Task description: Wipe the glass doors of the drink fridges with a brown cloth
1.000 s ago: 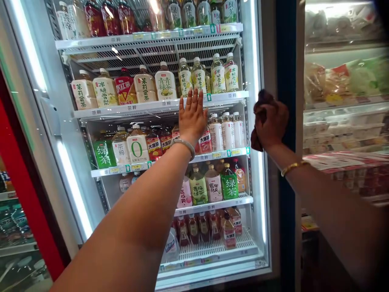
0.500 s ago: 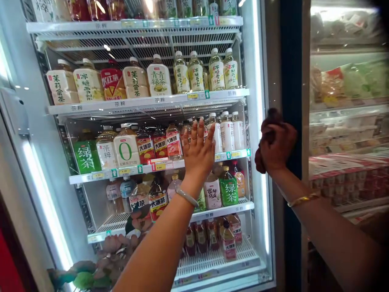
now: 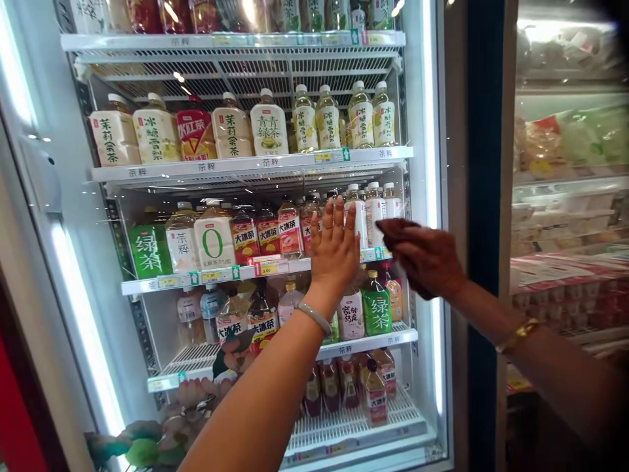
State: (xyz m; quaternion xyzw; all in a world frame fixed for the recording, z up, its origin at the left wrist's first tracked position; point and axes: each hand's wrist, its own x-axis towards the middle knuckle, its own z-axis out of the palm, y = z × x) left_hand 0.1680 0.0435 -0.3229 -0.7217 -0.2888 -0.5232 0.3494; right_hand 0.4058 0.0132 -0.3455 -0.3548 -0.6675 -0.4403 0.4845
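And here's the right hand (image 3: 432, 263) over at the lit cooler's clear glass door (image 3: 423, 121), and it has hold of a dark reddish-brown cloth (image 3: 400, 231)! Look at that cloth: soft, bunched and folded, one narrow corner poking out toward the left hand (image 3: 335, 252), another dark fold hanging below the fingers, its edges a bit blurred. No pattern that I can make out on it. The right fingers are curled around it, closed on the fabric, and it sits at the glass in front of the white-labelled bottles (image 3: 374, 213); whether every fold touches the glass, I can't tell. Just beside it, the left hand is open flat, fingers up and slightly apart, palm toward the door, gripping nothing. There's a smooth pale grey bangle (image 3: 316, 318) on that wrist, and a shiny gold-coloured bangle (image 3: 518, 334) on the other. Behind the glass, white shelves (image 3: 255, 164) carry rows of drinks, with a green-labelled plastic bottle (image 3: 378, 311) below the cloth, and a bright white light strip (image 3: 432, 164) runs down the side.
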